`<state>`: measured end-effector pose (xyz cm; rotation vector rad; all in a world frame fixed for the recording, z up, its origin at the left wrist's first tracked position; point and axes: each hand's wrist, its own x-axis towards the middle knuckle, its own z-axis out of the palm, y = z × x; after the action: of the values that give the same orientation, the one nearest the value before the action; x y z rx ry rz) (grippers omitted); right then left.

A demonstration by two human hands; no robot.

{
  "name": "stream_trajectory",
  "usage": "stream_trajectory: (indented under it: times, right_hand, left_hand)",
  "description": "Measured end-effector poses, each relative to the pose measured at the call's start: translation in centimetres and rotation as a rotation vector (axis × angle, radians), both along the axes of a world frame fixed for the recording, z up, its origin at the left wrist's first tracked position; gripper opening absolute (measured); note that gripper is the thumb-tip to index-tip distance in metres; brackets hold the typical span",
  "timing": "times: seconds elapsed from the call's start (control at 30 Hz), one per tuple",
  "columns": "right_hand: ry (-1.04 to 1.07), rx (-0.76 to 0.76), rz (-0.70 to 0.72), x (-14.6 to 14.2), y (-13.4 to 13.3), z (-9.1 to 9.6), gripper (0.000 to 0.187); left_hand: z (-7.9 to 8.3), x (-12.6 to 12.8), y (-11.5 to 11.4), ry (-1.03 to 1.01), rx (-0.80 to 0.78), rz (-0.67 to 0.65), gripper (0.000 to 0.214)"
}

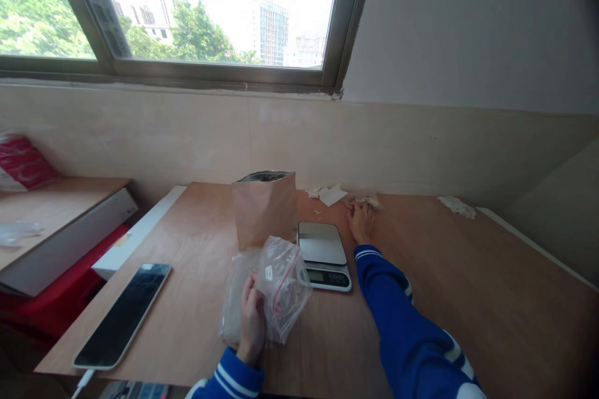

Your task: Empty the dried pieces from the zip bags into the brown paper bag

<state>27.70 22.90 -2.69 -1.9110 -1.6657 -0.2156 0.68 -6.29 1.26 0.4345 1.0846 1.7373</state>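
My left hand point(253, 318) is closed on a clear zip bag point(284, 287) with a red seal line, near the table's front. More clear plastic bags point(231, 305) lie under and beside that hand. My right hand point(360, 222) reaches to the back of the table, its fingers on a small clear bag point(372, 201) with pale bits; whether they grip it I cannot tell. Between my hands sits a kitchen scale point(322, 243) with a bare metal plate. Behind the bags a brown kraft pouch point(264, 211) stands upright, its top open.
A smartphone point(124, 315) with a white cable lies at the left. White paper point(332, 195) and pale scraps lie by the wall. Another crumpled pale piece point(457, 206) is at the back right. A second table point(70, 199) holds a red-and-white package point(25, 161).
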Motion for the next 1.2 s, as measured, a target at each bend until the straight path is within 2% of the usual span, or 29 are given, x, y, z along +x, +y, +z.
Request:
stream_trajectory:
  times: [0.1, 0.2, 0.3, 0.4, 0.47, 0.57, 0.67, 0.73, 0.8, 0.87, 0.97, 1.03, 1.1, 1.17, 1.2]
  right_hand:
    - [0.059, 0.119, -0.025, 0.4, -0.1, -0.1, 0.023]
    - [0.131, 0.200, -0.057, 1.0, -1.1, -0.2, 0.023]
    - [0.197, 0.282, -0.099, 1.5, -3.2, -0.2, 0.027]
    - [0.276, 0.419, -0.100, 2.0, -6.1, 0.0, 0.029]
    - [0.311, 0.489, -0.092, 2.5, -8.3, 0.0, 0.028]
    - [0.390, 0.584, -0.126, 3.5, -11.7, 0.3, 0.027]
    - [0.524, 0.681, -0.181, 4.4, -14.9, 1.1, 0.031]
    - [0.612, 0.750, -0.243, 4.8, -17.0, 1.8, 0.031]
    - [0.645, 0.833, -0.301, 4.9, -19.2, 2.5, 0.029]
    - [0.628, 0.914, -0.341, 4.8, -21.5, 2.9, 0.026]
    - [0.634, 0.962, -0.439, 4.5, -24.7, 3.1, 0.025]
    - [0.682, 0.954, -0.533, 4.1, -26.4, 3.2, 0.024]
    - [0.785, 0.960, -0.568, 3.4, -27.6, 3.4, 0.019]
    - [0.961, 0.926, -0.497, 2.3, -28.5, 4.0, 0.015]
    - [1.069, 0.862, -0.430, 1.5, -28.8, 4.4, 0.016]
  left_hand:
    - [0.9, 0.4, -0.1, -0.006, -0.038, -0.026, 0.024]
    - [2.6, 0.7, -0.1, 0.009, -0.056, -0.048, 0.026]
    - [4.4, -0.1, -0.6, 0.121, -0.031, 0.005, 0.019]
    - [5.3, -2.1, -1.7, 0.299, -0.073, 0.062, 0.019]
    - [5.4, -3.6, -2.5, 0.465, -0.170, 0.158, 0.024]
    - [4.4, -5.0, -3.3, 0.681, -0.301, 0.233, 0.033]
    - [2.7, -4.9, -3.6, 0.857, -0.325, 0.236, 0.039]
    - [2.2, -4.2, -3.7, 1.016, -0.299, 0.276, 0.037]
    - [2.6, -3.3, -3.8, 1.200, -0.287, 0.333, 0.038]
    - [3.8, -2.5, -3.9, 1.363, -0.299, 0.352, 0.045]
    - [5.2, -1.5, -3.5, 1.542, -0.252, 0.231, 0.047]
    - [4.6, -1.0, -2.9, 1.642, -0.174, 0.119, 0.043]
    - [2.8, -0.5, -2.2, 1.706, -0.148, 0.035, 0.042]
    - [0.4, -0.2, -1.5, 1.711, -0.216, 0.014, 0.046]
    - [-0.7, -0.1, -1.2, 1.712, -0.239, 0.006, 0.048]
